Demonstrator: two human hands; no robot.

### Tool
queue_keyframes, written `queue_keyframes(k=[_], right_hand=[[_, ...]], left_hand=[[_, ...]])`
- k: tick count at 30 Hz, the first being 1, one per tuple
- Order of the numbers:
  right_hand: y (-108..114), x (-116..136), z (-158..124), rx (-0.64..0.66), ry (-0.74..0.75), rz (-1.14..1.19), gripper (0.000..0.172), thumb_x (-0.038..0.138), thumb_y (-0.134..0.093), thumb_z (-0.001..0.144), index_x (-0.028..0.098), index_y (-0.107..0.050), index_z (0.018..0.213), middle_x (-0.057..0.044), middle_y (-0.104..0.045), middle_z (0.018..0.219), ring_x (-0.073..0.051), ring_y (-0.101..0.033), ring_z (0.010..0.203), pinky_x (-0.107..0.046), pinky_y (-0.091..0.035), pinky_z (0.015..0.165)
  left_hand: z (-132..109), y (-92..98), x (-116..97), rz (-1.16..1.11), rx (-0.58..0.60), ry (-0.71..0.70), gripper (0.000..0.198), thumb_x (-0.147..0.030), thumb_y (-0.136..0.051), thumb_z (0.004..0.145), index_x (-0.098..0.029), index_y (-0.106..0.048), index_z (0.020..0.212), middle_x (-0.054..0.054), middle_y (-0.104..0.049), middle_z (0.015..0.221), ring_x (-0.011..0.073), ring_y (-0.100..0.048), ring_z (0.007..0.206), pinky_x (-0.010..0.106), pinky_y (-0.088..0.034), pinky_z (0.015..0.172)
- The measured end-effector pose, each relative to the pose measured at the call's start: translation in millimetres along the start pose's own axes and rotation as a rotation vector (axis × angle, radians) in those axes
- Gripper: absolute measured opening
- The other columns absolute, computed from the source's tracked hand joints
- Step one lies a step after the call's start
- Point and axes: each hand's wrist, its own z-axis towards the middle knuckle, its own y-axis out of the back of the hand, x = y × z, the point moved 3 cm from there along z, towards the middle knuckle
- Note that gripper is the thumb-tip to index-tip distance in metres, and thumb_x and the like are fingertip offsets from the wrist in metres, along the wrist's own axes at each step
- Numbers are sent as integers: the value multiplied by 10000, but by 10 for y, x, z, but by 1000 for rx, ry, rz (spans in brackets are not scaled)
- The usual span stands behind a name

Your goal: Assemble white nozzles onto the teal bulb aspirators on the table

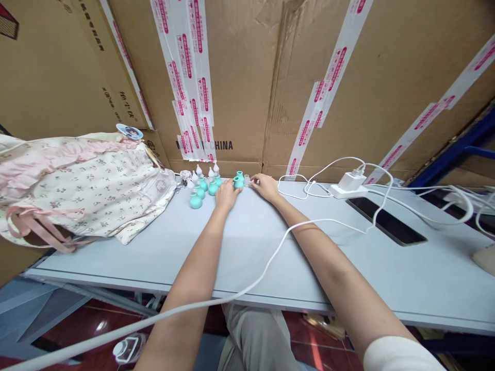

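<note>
At the back of the table, my left hand (pixel 228 195) has its fingers curled against an open-necked teal rubber bulb (pixel 236 182). Another teal bulb (pixel 240 175) stands just behind that one. My right hand (pixel 265 186) is closed in a pinch, its fingertips beside a small clear plastic piece (pixel 246 180); what lies between them is too small to make out. Left of my hands stands a group of teal bulbs (pixel 196 200), several fitted with pointed white translucent tips (pixel 216 169). The nearest bulb in that group has an open neck.
A floral cloth bag (pixel 96 180) covers the table's left end. To the right lie a black phone (pixel 386 220) and a white charger on a power strip (pixel 350 186). A white cable (pixel 278 247) crosses over both forearms. Taped cardboard boxes (pixel 243 77) stand behind the table.
</note>
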Motion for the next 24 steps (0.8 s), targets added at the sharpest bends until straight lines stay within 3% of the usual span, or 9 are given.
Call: queue_keyframes(k=[7,14,24], right_hand=[[23,36,-16,-18,13,-33,250,326,-563,848,240,-614,1077,-23,-692,950,-208,-587,963,-289,-403,736],[24,22,-10,-8,3,-53,180,339,-563,847,222,-661,943,-39,-695,943,-213,-581,943,-296,-399,751],[-10,13,1,10,30,-89,198,347,-542,858,225,-670,948,-39,-703,925,-211,-596,929,-306,-393,779]], left_hand=[[-26,8,-49,114,-45,-3,323,-392,-551,837,-158,-584,1057,129,-634,1081,268,-542,1051,340,-429,842],[-31,3,-67,142,-53,-52,285,-374,-550,842,-159,-597,1022,125,-636,1074,280,-526,1069,341,-429,851],[-56,46,-103,151,3,-65,284,-367,-530,854,-150,-630,1008,131,-654,1025,274,-534,1044,340,-434,834]])
